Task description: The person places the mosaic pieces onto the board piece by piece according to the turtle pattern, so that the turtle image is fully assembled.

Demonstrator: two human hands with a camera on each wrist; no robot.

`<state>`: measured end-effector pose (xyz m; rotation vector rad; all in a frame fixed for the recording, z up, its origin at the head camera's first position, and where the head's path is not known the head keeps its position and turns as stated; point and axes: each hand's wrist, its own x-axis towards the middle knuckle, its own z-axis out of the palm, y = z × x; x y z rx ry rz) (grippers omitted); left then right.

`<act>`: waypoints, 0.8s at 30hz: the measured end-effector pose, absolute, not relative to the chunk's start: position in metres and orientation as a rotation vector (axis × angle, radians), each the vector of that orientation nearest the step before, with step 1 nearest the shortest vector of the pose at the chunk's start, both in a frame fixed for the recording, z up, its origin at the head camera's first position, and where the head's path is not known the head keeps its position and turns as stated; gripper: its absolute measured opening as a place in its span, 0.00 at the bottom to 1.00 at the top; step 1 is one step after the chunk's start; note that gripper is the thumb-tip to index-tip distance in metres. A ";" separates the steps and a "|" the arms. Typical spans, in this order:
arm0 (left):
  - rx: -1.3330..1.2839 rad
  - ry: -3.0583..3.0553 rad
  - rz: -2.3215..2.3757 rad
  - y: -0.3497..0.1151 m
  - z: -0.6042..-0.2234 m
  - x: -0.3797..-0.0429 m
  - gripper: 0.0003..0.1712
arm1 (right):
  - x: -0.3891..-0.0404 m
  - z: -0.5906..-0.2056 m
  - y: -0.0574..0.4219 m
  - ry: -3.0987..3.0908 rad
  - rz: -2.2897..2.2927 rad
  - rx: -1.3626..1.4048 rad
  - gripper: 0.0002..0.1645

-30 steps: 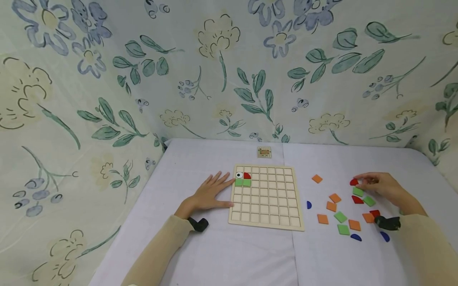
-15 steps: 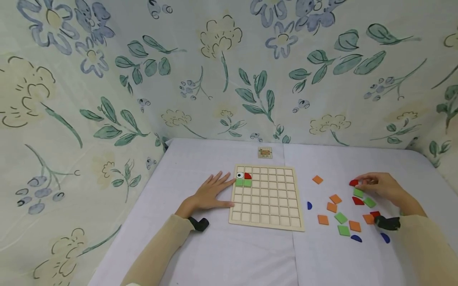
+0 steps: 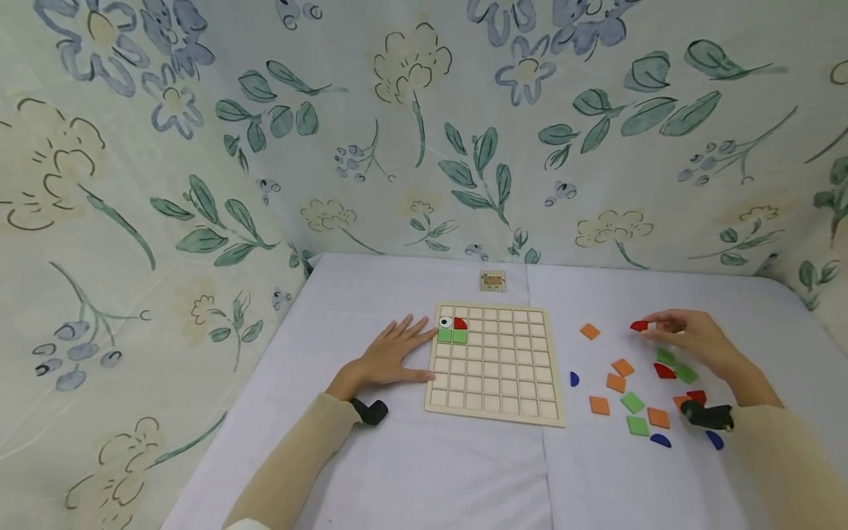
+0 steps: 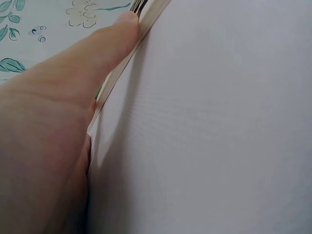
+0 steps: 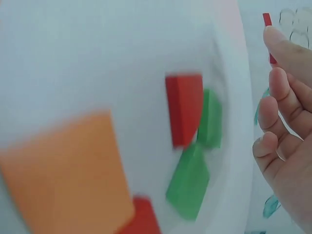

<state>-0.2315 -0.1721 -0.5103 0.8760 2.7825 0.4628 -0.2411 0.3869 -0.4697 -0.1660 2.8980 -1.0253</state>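
Note:
My right hand (image 3: 692, 337) pinches a red quarter-circle tile (image 3: 639, 326) between thumb and fingertips, above the table right of the grid board. In the right wrist view the same red tile (image 5: 266, 20) shows edge-on at the thumb. My left hand (image 3: 391, 356) lies with fingers spread, its fingertips touching the left edge of the wooden grid board (image 3: 493, 421). In the left wrist view the left thumb (image 4: 97, 53) reaches to the board's rim. Upper left on the board sit an eye tile (image 3: 445, 322), a red quarter-circle tile (image 3: 460, 324) and two green square tiles (image 3: 452, 336).
Right of the board lie scattered orange squares (image 3: 599, 405), green squares (image 3: 638, 426), red quarter-circles (image 3: 665, 371) and blue half-circles (image 3: 574, 379). Behind the board is a small picture card (image 3: 492, 280). A flowered cloth (image 3: 397, 147) hangs behind the white-covered table (image 3: 371, 471).
My right hand has lifted the red quarter-circle tile from beside the green squares and moved it left and slightly farther back. The left hand stays against the board.

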 end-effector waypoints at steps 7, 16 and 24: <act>0.870 2.786 0.450 -0.171 -0.509 -0.233 0.55 | -0.237 -0.452 0.340 2.943 -1.083 -0.274 0.26; 0.876 2.789 0.423 -0.172 -0.511 -0.231 0.56 | -0.234 -0.441 0.282 2.863 -1.165 -0.367 0.18; 0.864 2.787 0.432 -0.172 -0.508 -0.231 0.55 | -0.234 -0.438 0.233 2.792 -1.240 -0.399 0.20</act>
